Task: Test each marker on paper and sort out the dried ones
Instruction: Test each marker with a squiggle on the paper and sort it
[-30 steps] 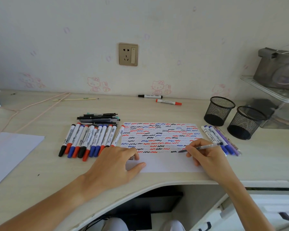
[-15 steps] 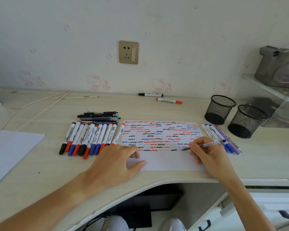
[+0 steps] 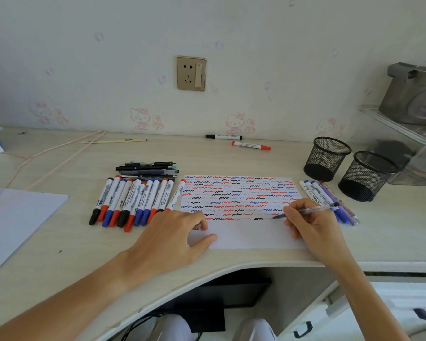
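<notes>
Two hands (image 3: pixel 169 238) (image 3: pixel 312 227) on paper (image 3: pixel 253 238), pen (image 3: pixel 305 210) tip blurred

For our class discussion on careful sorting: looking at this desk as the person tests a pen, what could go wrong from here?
1. The paper is nearly full of squiggles, so a faint new mark may be misread.
2. The right hand could smear fresh ink beside the pen.
3. Tested and untested pens may get mixed: the marker row and the purple pens lie loose, and both mesh cups look empty.
</notes>
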